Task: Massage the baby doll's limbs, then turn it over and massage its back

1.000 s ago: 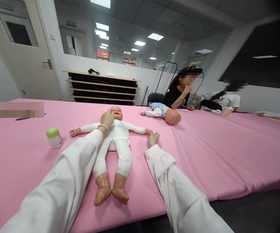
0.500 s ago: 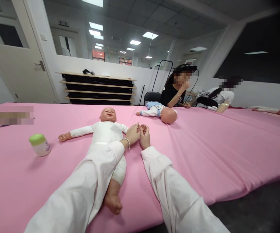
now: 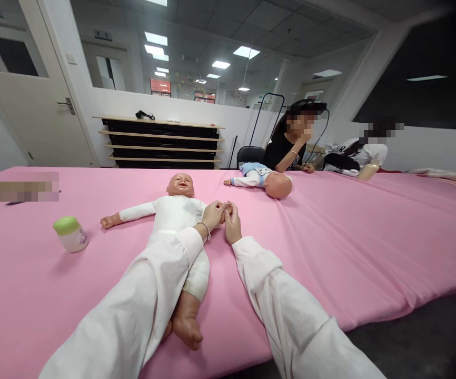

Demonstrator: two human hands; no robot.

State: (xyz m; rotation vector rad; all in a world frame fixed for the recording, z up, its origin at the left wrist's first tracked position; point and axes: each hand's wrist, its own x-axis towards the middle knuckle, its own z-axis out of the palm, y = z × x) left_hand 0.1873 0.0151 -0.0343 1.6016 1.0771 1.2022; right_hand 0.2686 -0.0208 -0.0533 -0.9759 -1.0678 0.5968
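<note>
On the pink counter (image 3: 330, 237), the left hand (image 3: 213, 214) and right hand (image 3: 232, 228) each close their grip on the doll's (image 3: 175, 210) little hand.

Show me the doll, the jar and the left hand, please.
doll (image 3: 176, 213): head view, on its white chest.
jar (image 3: 71, 238): head view, on its white body below the green lid.
left hand (image 3: 213, 215): head view, on the back of the hand.

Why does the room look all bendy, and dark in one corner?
Head view: the wide lens bends the door and stretches the sleeves; the upper right corner fades to black; the ceiling lights glare white; the doll looks sharp.
</note>
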